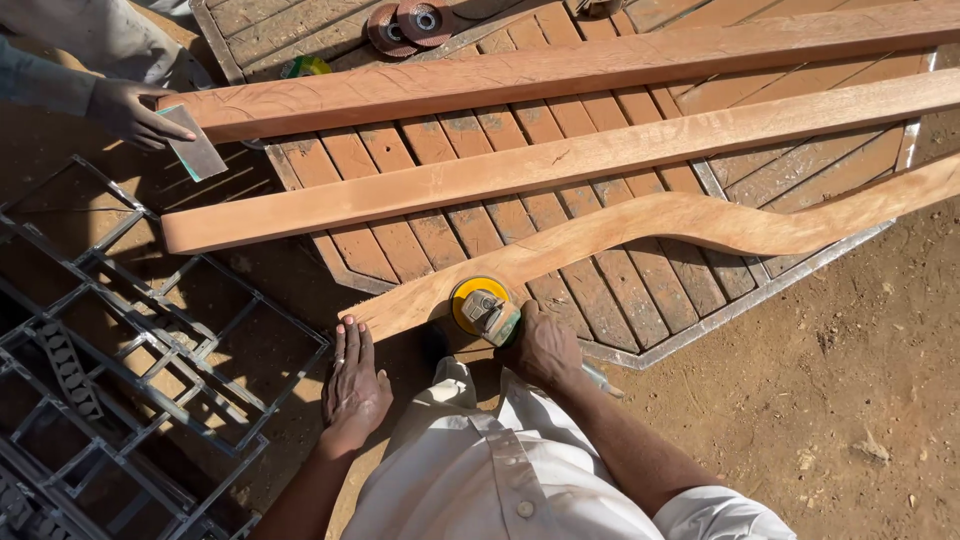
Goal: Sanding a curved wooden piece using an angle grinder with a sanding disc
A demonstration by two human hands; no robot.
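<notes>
Curved plank (640, 225), wavy, rough-sawn: right hand (545, 345) grips yellow-disc grinder (482, 306) on its near end; left hand (352, 385) flat, fingers spread, touching plank's end.

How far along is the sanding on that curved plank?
In hand: right hand holds the grinder on the curved plank's near end; left hand flat beside it. Done: cannot tell; surface looks uniform. Left: apparently the rest of its length, away from the grinder.

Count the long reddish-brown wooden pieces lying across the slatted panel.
3. A straight carved beam lies farthest from the person, a plain straight plank sits in the middle, and a wavy curved piece lies nearest. Their right ends run out of frame.
</notes>
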